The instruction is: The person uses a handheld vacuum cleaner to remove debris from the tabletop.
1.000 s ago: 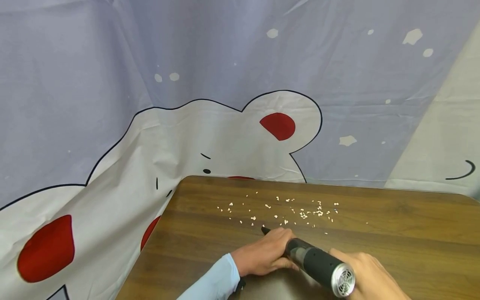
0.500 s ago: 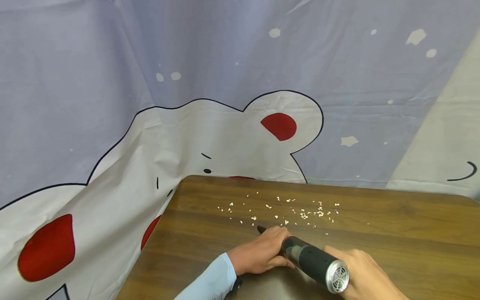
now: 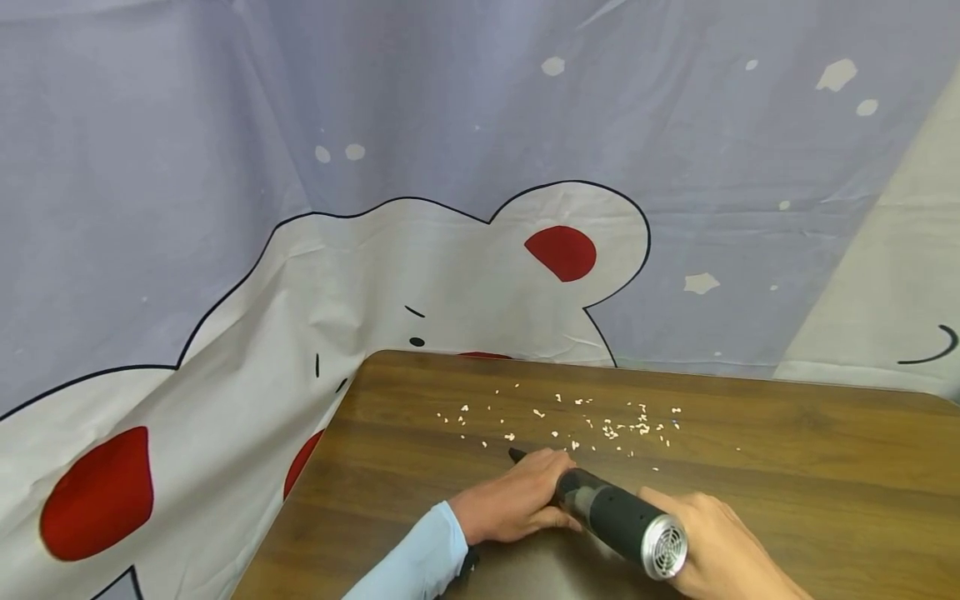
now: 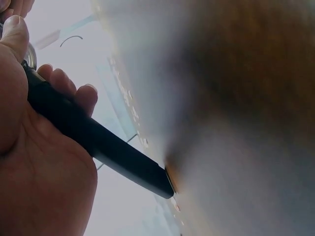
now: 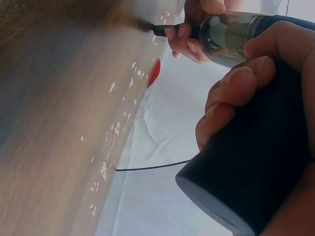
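Note:
A black handheld vacuum cleaner (image 3: 618, 518) with a silver vented end lies slantwise across the near part of the table in the head view. My left hand (image 3: 517, 500) grips it at the front; in the left wrist view its fingers curl about the slim black nozzle (image 4: 125, 158). That nozzle's tip meets the tabletop beside the paper scraps. The right hand (image 3: 712, 542) holds the thick black handle (image 5: 246, 157), fingers wrapped round it in the right wrist view. Between the hands shows the clear dust cup (image 5: 229, 37). Small white paper scraps (image 3: 611, 430) are scattered ahead of both hands.
The brown wooden table (image 3: 787, 483) has a rounded back-left corner. Behind it and to its left hangs a printed cloth (image 3: 450, 267), pale purple and white with red patches. A light blue sleeve (image 3: 412, 554) covers the left forearm.
Both hands and the vacuum cleaner have shifted a little to the left, its nozzle tip sliding left and slightly away. A couple of scraps near the tip are no longer visible.

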The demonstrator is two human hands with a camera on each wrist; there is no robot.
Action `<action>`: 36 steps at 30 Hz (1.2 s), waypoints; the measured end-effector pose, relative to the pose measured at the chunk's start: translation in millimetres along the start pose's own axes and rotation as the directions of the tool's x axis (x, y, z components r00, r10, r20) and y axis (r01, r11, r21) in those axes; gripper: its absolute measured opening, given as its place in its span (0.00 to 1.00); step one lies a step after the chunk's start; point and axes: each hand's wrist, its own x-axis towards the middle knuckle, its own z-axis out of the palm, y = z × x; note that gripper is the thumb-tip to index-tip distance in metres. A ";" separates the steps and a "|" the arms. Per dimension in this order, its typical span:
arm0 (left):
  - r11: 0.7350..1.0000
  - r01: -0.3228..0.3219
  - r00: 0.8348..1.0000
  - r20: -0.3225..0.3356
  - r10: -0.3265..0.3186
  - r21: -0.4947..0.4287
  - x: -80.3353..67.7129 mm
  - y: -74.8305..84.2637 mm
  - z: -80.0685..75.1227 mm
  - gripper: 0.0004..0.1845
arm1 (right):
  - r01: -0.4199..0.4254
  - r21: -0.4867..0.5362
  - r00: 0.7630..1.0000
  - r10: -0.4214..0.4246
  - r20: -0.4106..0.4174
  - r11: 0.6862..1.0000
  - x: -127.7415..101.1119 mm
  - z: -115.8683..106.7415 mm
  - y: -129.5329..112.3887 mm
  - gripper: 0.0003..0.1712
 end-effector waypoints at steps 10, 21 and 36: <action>0.999 -0.003 1.000 0.002 0.003 0.032 3.1 -6.5 -1.2 0.28 | -0.001 -0.016 1.000 0.001 -0.008 1.000 4.2 2.9 2.1 0.29; 1.000 -0.011 1.000 -0.003 0.011 0.021 5.4 -16.0 -5.3 0.27 | -0.034 -0.029 0.999 0.034 -0.007 0.999 14.1 4.1 3.9 0.29; 0.999 0.035 0.999 0.004 -0.035 0.022 -4.9 -13.1 -9.5 0.28 | -0.010 -0.006 1.000 0.010 0.012 1.000 20.3 9.9 3.7 0.28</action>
